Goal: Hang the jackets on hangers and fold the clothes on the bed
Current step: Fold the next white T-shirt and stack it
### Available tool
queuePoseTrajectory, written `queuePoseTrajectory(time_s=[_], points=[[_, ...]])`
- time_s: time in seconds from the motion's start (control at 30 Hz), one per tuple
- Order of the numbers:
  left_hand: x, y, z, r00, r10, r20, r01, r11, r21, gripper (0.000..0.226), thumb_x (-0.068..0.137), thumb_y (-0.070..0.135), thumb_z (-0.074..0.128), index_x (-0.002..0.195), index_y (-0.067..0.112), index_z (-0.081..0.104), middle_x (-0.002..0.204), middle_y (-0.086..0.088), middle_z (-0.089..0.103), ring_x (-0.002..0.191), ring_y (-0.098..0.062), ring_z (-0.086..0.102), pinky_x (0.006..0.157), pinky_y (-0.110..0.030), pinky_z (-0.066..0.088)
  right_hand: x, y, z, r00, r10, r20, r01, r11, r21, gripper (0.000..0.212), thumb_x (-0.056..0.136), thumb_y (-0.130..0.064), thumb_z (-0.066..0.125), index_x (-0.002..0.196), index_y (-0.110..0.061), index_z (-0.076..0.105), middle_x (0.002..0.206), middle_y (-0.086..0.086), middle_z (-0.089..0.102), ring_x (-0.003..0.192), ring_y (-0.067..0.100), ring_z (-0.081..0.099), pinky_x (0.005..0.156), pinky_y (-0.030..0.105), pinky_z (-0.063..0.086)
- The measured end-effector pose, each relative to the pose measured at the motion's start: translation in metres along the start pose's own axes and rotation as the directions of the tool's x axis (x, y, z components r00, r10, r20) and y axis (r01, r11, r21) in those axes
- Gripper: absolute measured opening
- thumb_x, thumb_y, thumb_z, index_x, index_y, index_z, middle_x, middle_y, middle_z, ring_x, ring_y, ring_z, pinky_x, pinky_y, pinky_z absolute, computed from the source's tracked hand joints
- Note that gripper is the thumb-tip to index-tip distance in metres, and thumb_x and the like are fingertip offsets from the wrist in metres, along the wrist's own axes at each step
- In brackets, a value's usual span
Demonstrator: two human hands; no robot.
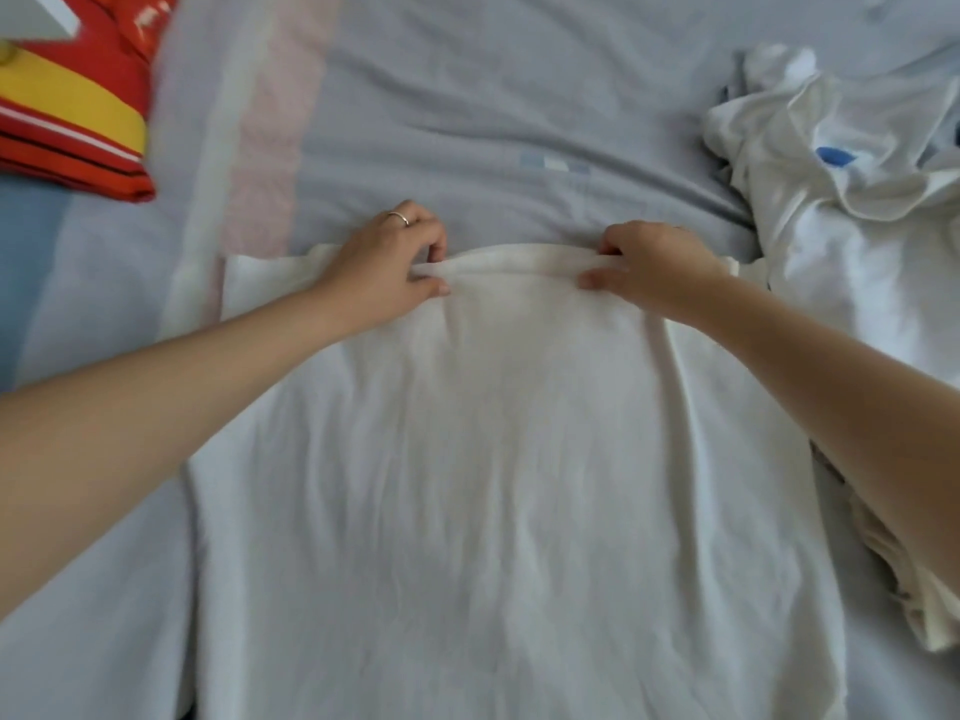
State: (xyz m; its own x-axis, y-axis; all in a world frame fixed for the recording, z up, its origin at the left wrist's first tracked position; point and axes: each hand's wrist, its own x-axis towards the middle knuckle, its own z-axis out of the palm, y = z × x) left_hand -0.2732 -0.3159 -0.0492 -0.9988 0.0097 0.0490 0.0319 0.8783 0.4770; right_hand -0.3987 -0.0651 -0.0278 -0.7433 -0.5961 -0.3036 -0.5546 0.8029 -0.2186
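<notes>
A white shirt point(498, 459) lies spread flat on the bed point(467, 122), running from the near edge of the view to the middle. My left hand point(395, 262) pinches its far edge left of centre, thumb under a raised fold. A ring shows on that hand. My right hand point(649, 262) pinches the same far edge right of centre. Between the two hands the edge is lifted into a small ridge.
A crumpled pile of white clothes point(841, 200) with a blue patch lies at the right. A folded red and yellow cloth point(72, 101) sits at the top left. A cream garment point(914, 579) lies bunched under my right forearm.
</notes>
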Motion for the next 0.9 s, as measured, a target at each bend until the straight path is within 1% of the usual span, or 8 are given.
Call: queuePoseTrajectory(time_s=[0.17, 0.27, 0.37, 0.43, 0.53, 0.7, 0.83, 0.9], points=[[0.009, 0.001, -0.016, 0.957, 0.006, 0.29, -0.008, 1.0, 0.007, 0.017, 0.092, 0.027, 0.054, 0.083, 0.024, 0.04, 0.096, 0.002, 0.04, 0.081, -0.028, 0.05, 0.08, -0.04, 0.044, 0.006, 0.0, -0.004, 0.994, 0.027, 0.111, -0.033, 0.998, 0.057, 0.033, 0.097, -0.038, 0.049, 0.121, -0.015, 0.053, 0.118, 0.014, 0.057, 0.106, 0.031, 0.051, 0.078, 0.03, 0.032], [0.014, 0.008, -0.025, 0.897, -0.034, 0.441, 0.032, 0.999, 0.012, 0.019, 0.092, 0.041, 0.04, 0.076, 0.031, 0.035, 0.08, 0.007, 0.039, 0.079, -0.026, 0.048, 0.075, -0.037, 0.039, 0.01, -0.003, -0.005, 0.985, 0.046, 0.165, -0.059, 0.996, 0.072, 0.032, 0.098, -0.037, 0.046, 0.123, -0.017, 0.052, 0.121, 0.015, 0.055, 0.109, 0.033, 0.05, 0.079, 0.031, 0.034], [0.023, 0.011, -0.028, 0.879, -0.102, 0.466, 0.119, 0.993, -0.008, 0.031, 0.101, 0.021, 0.042, 0.071, 0.024, 0.033, 0.073, 0.008, 0.04, 0.079, -0.019, 0.044, 0.066, -0.03, 0.028, 0.01, -0.004, -0.006, 0.981, 0.058, 0.185, -0.077, 0.992, 0.096, 0.031, 0.1, -0.034, 0.042, 0.123, -0.014, 0.051, 0.121, 0.017, 0.055, 0.106, 0.033, 0.051, 0.081, 0.033, 0.035], [0.027, 0.014, -0.03, 0.876, -0.147, 0.459, 0.183, 0.983, -0.034, 0.033, 0.101, 0.019, 0.042, 0.069, 0.023, 0.033, 0.071, 0.008, 0.039, 0.079, -0.016, 0.041, 0.062, -0.03, 0.027, 0.007, -0.004, -0.009, 0.981, 0.061, 0.186, -0.094, 0.98, 0.174, 0.028, 0.101, -0.03, 0.04, 0.118, -0.011, 0.051, 0.117, 0.019, 0.055, 0.095, 0.03, 0.048, 0.077, 0.032, 0.035], [0.032, 0.014, -0.034, 0.913, -0.207, 0.352, 0.263, 0.958, -0.119, 0.027, 0.087, 0.034, 0.043, 0.065, 0.022, 0.034, 0.065, 0.006, 0.036, 0.07, -0.014, 0.037, 0.058, -0.024, 0.028, 0.007, 0.0, -0.014, 0.982, 0.06, 0.179, -0.1, 0.97, 0.223, 0.028, 0.102, -0.029, 0.036, 0.117, -0.008, 0.049, 0.115, 0.021, 0.054, 0.093, 0.029, 0.047, 0.075, 0.031, 0.034], [0.028, 0.01, -0.017, 0.926, -0.329, 0.188, 0.349, 0.933, -0.084, 0.03, 0.081, 0.033, 0.053, 0.063, 0.018, 0.035, 0.061, 0.004, 0.039, 0.07, -0.019, 0.04, 0.062, -0.032, 0.027, 0.014, -0.002, -0.011, 0.983, 0.048, 0.18, -0.083, 0.977, 0.194, 0.029, 0.099, -0.029, 0.044, 0.12, -0.01, 0.051, 0.121, 0.019, 0.053, 0.104, 0.031, 0.049, 0.076, 0.029, 0.032], [0.016, 0.02, 0.01, 0.898, -0.431, -0.087, 0.438, 0.895, 0.085, 0.011, 0.086, 0.022, 0.061, 0.083, 0.019, 0.052, 0.086, -0.005, 0.061, 0.084, -0.027, 0.055, 0.073, -0.035, 0.037, 0.015, -0.004, -0.014, 0.985, 0.038, 0.168, -0.056, 0.993, 0.102, 0.034, 0.092, -0.043, 0.053, 0.112, -0.015, 0.056, 0.119, 0.011, 0.056, 0.098, 0.025, 0.046, 0.08, 0.032, 0.035], [0.006, 0.026, 0.023, 0.891, -0.389, -0.234, 0.434, 0.882, 0.183, 0.005, 0.087, 0.022, 0.058, 0.09, 0.018, 0.057, 0.094, -0.006, 0.064, 0.094, -0.029, 0.057, 0.081, -0.037, 0.033, 0.007, 0.004, -0.017, 0.989, 0.063, 0.137, -0.059, 0.998, -0.036, 0.045, 0.089, -0.061, 0.047, 0.107, -0.021, 0.058, 0.113, 0.003, 0.057, 0.109, 0.026, 0.049, 0.096, 0.04, 0.032]])
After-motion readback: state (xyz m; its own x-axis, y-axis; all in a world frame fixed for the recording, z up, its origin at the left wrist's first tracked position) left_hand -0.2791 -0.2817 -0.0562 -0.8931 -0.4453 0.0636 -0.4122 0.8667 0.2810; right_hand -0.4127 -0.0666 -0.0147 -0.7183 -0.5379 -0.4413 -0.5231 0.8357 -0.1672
